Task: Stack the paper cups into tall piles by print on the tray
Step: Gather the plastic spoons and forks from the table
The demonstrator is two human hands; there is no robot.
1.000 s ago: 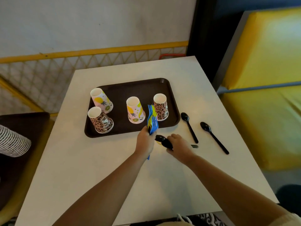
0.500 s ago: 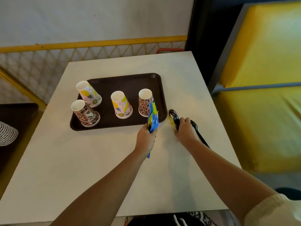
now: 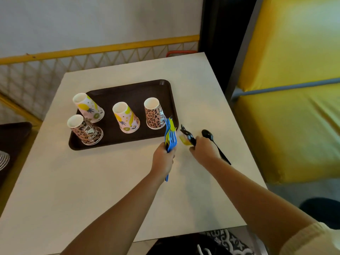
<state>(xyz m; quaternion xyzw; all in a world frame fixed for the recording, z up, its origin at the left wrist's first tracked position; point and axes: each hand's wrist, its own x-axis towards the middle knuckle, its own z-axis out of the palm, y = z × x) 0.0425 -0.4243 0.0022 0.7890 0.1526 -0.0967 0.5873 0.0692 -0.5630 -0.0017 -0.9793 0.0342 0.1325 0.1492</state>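
A: Start left. What's on the tray?

B: Brown tray [image 3: 128, 89] on the white table [image 3: 92, 190]. Four paper cups, all upside down, none stacked. Far left rear, fruit-print cup [image 3: 88, 107]. Just in front of it and close beside it, leopard-print cup [image 3: 85, 130], near the tray's front left corner.

A: Touching?

B: Can't tell, they overlap from this angle. Middle of the tray, second fruit-print cup [image 3: 126, 117], apart from the others. Right side, second leopard-print cup [image 3: 154, 113], close to the tray's right rim.

A: Hands?

B: Left hand [image 3: 163, 159] sits just off the tray's front right corner, fingers curled tight around a bundle of blue and yellow plastic forks [image 3: 170, 138]. Tines point up and away, overlapping the tray's right edge in view. Handles poke out below the hand.

A: Right hand?

B: Right hand [image 3: 204, 150] just beside the left, over bare table. Fingers closed on black plastic cutlery [image 3: 187, 136], with something yellow against it. Blurred, can't name the pieces.

A: Anything further right?

B: One black spoon [image 3: 215, 144] lying on the table, bowl away from the person, handle running behind the right wrist. Yellow bench seat [image 3: 294, 126] past the table edge.
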